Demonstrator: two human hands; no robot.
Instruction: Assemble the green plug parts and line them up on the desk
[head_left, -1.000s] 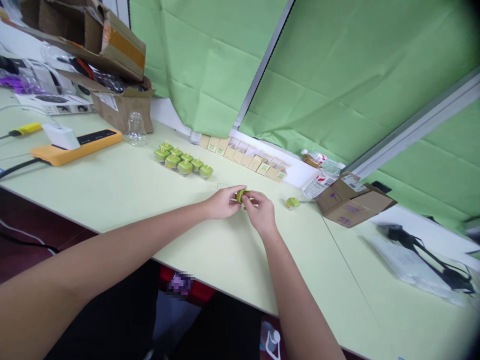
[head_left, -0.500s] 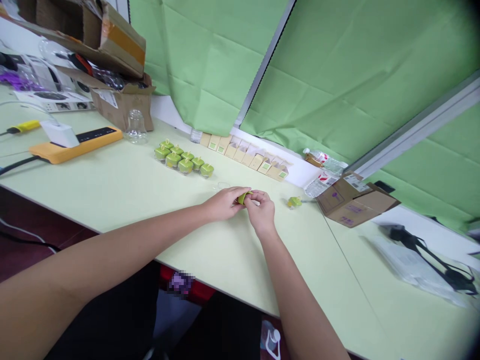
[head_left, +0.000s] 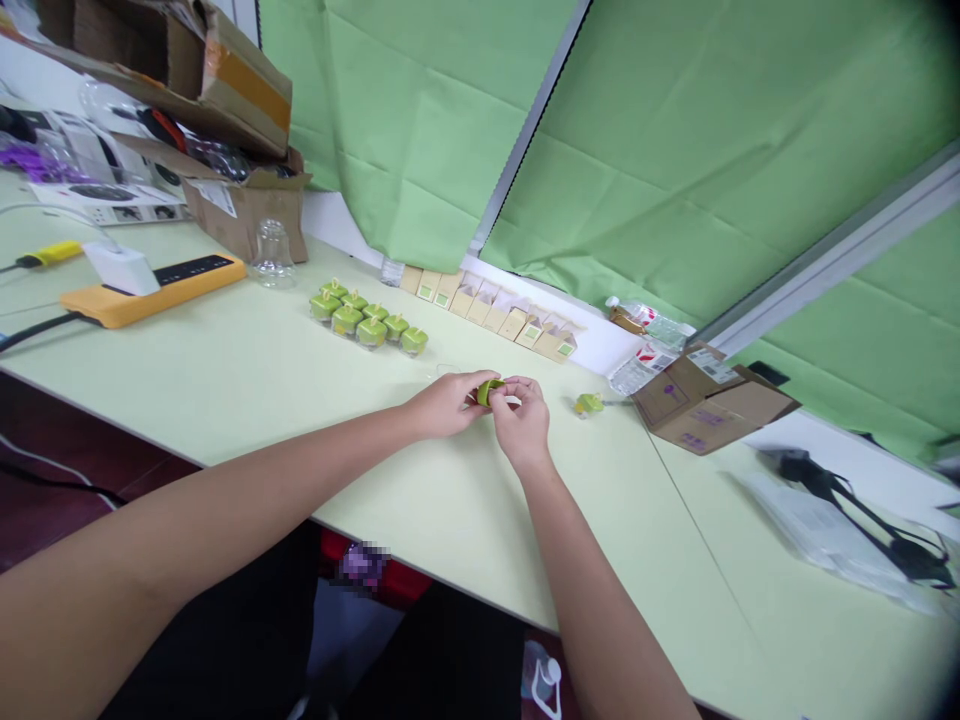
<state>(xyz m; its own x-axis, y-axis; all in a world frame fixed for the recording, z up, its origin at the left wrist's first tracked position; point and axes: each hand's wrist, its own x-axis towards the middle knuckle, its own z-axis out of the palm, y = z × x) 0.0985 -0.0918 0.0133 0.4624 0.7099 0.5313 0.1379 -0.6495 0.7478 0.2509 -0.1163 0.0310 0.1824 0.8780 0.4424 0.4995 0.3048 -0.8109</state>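
Note:
Over the middle of the pale table (head_left: 480, 520), both of my hands hold a small green lid (head_left: 485, 391) between them. My left hand (head_left: 450, 402) grips its left side, and my right hand (head_left: 522, 415) pinches its right side with thumb and fingertips. The lid is tilted and its hollow side partly shows. Just behind my left hand lies a small clear piece (head_left: 447, 371), hard to make out. Several little clear containers with green lids (head_left: 370, 331) stand grouped at the back left. One more green-lidded container (head_left: 589, 404) sits to the right of my hands.
A row of small beige boxes (head_left: 487, 305) lines the wall. An orange power strip (head_left: 154, 290), a clear bottle (head_left: 273, 255) and cardboard boxes (head_left: 247, 205) are at the left. On the right are plastic bottles (head_left: 645, 365), a cardboard box (head_left: 705, 405) and a black strap (head_left: 862, 515) on plastic.
The green lid has turned slightly between my fingers, with more of its hollow side showing. My hands stay in nearly the same place.

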